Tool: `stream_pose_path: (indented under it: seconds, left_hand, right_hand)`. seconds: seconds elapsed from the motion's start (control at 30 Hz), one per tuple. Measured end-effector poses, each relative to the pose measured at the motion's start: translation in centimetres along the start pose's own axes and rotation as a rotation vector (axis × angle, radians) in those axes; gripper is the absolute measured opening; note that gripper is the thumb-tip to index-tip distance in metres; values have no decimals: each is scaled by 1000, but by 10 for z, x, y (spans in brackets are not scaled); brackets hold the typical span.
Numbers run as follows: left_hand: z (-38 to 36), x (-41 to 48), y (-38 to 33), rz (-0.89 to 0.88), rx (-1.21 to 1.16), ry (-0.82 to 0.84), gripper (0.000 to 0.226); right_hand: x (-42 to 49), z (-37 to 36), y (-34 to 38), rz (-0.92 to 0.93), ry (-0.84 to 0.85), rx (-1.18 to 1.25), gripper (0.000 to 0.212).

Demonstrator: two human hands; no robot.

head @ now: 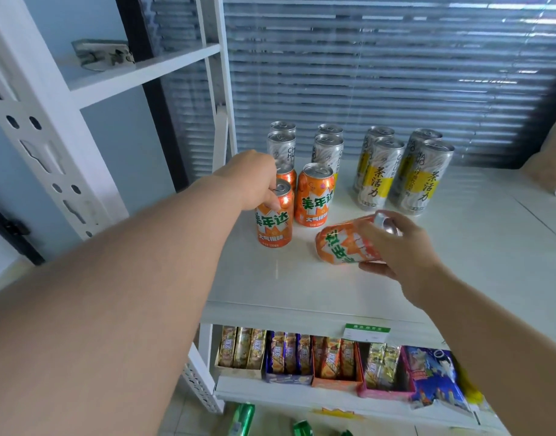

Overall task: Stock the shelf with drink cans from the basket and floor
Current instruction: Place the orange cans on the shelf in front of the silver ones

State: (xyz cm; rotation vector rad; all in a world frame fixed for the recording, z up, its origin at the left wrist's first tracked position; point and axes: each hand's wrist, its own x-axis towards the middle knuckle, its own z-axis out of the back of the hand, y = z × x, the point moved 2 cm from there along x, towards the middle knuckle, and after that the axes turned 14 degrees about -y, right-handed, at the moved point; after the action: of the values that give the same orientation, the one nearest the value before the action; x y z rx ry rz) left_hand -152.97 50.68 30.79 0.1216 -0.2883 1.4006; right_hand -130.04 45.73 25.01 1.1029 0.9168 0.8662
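Left hand (pixel 258 180): clasped on the top of an upright orange can (pixel 273 215), on the shelf (pixel 459 262) at left. Right hand (pixel 402 247): wrapped round a tilted orange can (pixel 346 243), just over the shelf. Stocked: 2 further orange cans (pixel 314 196), 8 tall silver cans (pixel 383 174) behind. Outstanding: green cans (pixel 242 420) on the floor (pixel 270 420); basket not seen. Bare room is left at front and right; the front edge is near

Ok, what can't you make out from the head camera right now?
Basket: outside the head view.
Green cans on the floor: cut off by the bottom edge, count unclear.
Rear orange can: mostly hidden behind the left hand.
Upper-shelf object: too blurred to identify.
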Motion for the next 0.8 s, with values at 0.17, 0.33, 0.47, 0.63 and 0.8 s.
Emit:
stream_pose_path:
  seconds: [0.17,0.33,0.47,0.63,0.8]
  left_hand:
    - [-1,-1,-2,0,-17,-17,33]
    - [-1,1,-1,-10,-2,-12,35]
    - [-2,-1,-2,-6,-12,-34,36]
    - [-1,-1,-3,-20,5,-23,35]
    - [-2,-2,-3,-29,19,-31,34]
  right_hand:
    - [5,15,-20,11,-27,-117,58]
    - [10,11,-17,157,55,-486,66]
    - [4,-3,-13,260,73,-868,72]
    - [5,-13,-10,446,-19,-1250,69]
    - [6,-8,-17,421,-69,-927,52]
